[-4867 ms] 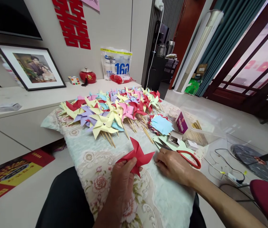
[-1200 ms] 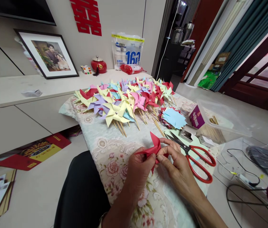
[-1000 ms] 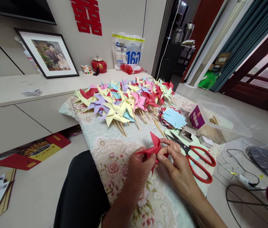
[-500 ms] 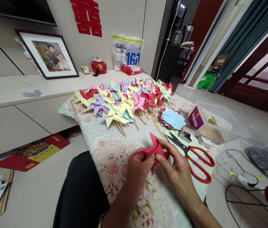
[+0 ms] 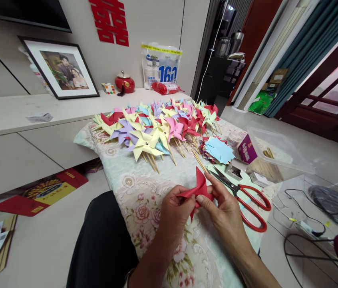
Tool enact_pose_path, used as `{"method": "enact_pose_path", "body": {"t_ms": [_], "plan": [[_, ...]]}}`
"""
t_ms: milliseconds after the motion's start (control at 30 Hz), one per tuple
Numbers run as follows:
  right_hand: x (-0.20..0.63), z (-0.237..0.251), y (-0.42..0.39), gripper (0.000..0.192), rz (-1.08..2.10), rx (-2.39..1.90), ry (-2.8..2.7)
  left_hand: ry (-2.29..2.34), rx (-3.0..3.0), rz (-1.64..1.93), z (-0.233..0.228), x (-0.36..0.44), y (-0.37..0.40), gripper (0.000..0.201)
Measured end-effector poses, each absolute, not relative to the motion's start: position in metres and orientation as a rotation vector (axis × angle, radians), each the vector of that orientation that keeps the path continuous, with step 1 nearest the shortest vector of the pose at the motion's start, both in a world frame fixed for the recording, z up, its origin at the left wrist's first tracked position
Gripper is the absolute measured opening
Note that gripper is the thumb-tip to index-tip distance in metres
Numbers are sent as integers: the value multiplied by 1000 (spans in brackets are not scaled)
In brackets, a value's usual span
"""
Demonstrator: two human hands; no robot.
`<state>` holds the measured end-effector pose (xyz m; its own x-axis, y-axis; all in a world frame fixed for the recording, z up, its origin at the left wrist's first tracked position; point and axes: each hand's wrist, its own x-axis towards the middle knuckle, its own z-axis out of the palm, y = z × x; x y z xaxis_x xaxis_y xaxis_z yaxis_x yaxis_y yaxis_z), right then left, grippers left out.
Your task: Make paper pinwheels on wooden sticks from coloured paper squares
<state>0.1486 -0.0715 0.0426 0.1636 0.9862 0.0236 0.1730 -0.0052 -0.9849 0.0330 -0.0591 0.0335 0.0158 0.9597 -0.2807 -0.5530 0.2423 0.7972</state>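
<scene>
A red paper pinwheel [image 5: 199,186], partly folded, is held between both hands above the floral tablecloth [image 5: 140,188]. My left hand [image 5: 176,208] pinches its left side, thumb near the centre. On the right side, my right hand [image 5: 221,206] grips it, with the thumb pressed by the middle and the index finger behind an upper blade. The fingers hide its centre in part. Just right of my right hand lie scissors [image 5: 254,208] with red handles, blades apart. Beyond the hands are a stack of cut paper sheets [image 5: 218,150] with light blue on top and a few loose sticks [image 5: 199,161].
Many finished pinwheels [image 5: 146,143] in several colours fill the table's far side. A small open box [image 5: 234,170] and a clear plastic bin [image 5: 291,160] holding sticks stand at the right. Behind is a white cabinet [image 5: 76,112]. Cables [image 5: 302,200] lie on the floor at right.
One upper blade of the red pinwheel now stands more upright and curves inward. My right fingers have shifted slightly up along it. The left hand keeps nearly the same place.
</scene>
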Motion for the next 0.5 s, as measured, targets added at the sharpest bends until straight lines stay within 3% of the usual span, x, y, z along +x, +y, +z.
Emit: {"method": "enact_pose_path", "body": {"t_ms": [500], "plan": [[147,42,-71,62,1011,-1399,-1158,993,542,1262,41,34,-60,20]]}}
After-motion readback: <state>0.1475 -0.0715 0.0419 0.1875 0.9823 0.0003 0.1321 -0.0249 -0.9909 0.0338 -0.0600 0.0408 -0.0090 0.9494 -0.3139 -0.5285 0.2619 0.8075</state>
